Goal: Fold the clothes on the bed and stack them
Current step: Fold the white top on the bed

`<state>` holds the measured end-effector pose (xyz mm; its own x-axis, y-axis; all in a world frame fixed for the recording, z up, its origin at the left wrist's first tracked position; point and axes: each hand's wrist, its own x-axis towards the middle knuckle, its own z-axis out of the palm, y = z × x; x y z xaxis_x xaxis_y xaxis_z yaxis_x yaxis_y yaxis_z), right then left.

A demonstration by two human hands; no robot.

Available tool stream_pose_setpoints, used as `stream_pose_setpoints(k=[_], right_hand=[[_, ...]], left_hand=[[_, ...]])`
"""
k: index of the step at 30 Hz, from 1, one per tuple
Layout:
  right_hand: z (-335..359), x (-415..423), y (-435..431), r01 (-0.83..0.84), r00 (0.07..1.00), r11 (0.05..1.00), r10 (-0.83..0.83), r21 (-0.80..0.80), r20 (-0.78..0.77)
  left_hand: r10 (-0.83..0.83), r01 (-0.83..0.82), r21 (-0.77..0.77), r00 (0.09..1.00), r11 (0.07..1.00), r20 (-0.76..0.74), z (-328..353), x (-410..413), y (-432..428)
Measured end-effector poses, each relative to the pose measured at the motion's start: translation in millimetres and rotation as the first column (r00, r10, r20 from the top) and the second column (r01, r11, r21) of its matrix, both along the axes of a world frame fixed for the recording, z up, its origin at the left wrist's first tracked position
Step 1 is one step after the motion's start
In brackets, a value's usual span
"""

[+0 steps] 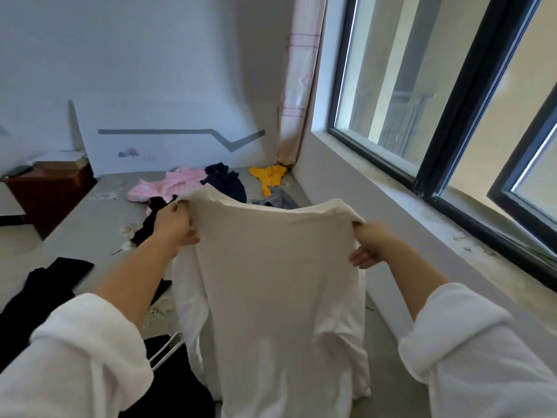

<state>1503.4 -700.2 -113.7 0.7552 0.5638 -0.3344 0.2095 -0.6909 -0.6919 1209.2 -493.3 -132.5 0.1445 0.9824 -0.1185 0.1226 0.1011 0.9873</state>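
Observation:
A white long-sleeved top [271, 282] hangs in the air in front of me, spread wide above the grey bed [90, 224]. My left hand [173, 224] grips its upper left shoulder. My right hand [369, 242] pinches its upper right shoulder. The sleeves dangle behind the body of the top. Farther back on the bed lie a pink garment [168, 185], a dark navy garment [226, 179], a yellow garment [268, 176] and a grey one [280, 199]. Black clothes [39, 288] lie at the near left, and another black piece [150, 220] shows behind my left hand.
A window [422, 101] with a dark frame and a wide sill [452, 236] runs along the right. A brown wooden nightstand [45, 188] stands at the far left beside the bed. A pale curtain [298, 86] hangs in the corner. A white wall backs the bed.

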Motion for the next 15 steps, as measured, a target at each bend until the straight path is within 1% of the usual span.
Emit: stream_pose_setpoints(k=[1, 2, 3, 5, 7, 8, 10, 12, 13, 15], right_hand=[[3.4, 2.5, 10.7, 0.048, 0.994, 0.994, -0.038, 0.093, -0.102], [7.7, 6.8, 20.8, 0.084, 0.992, 0.98, -0.065, 0.18, -0.109], [13.6, 10.9, 29.6, 0.1, 0.995, 0.959, -0.089, 0.267, -0.053], [26.5, 17.2, 40.9, 0.042, 0.975, 0.908, -0.128, 0.417, 0.181], [36.6, 18.5, 43.3, -0.076, 0.898, 0.849, -0.17, 0.522, 0.407], [38.3, 17.8, 41.6, -0.118, 0.862, 0.817, -0.198, 0.565, 0.467], [38.0, 15.0, 36.0, -0.164, 0.832, 0.756, -0.24, 0.634, 0.501], [30.7, 11.3, 25.9, -0.181, 0.829, 0.718, -0.256, 0.673, 0.497], [22.9, 10.1, 19.2, -0.193, 0.823, 0.717, -0.253, 0.669, 0.508], [-4.9, 7.2, 2.7, -0.225, 0.809, 0.755, -0.207, 0.615, 0.55]], left_hand=[[-0.019, 0.02, -0.013, 0.999, 1.0, 0.036, 9.2, 7.5, 8.1], [-0.029, 0.03, -0.008, 0.997, 1.0, 0.076, 19.7, 14.7, 14.2], [-0.022, 0.022, 0.009, 0.992, 1.0, 0.122, 31.0, 20.7, 19.2], [0.024, -0.042, 0.082, 0.977, 0.996, 0.213, 54.5, 29.6, 23.1], [0.052, -0.111, 0.205, 0.961, 0.972, 0.27, 75.6, 34.3, 19.2], [0.054, -0.134, 0.264, 0.955, 0.955, 0.29, 82.9, 34.7, 14.2], [0.029, -0.155, 0.343, 0.938, 0.926, 0.345, 89.0, 30.6, 0.3], [-0.016, -0.144, 0.403, 0.929, 0.904, 0.369, 77.4, 20.9, -14.4], [-0.03, -0.139, 0.426, 0.93, 0.894, 0.366, 65.5, 14.3, -22.0], [-0.027, -0.135, 0.442, 0.94, 0.887, 0.341, 30.5, -1.5, -36.4]])
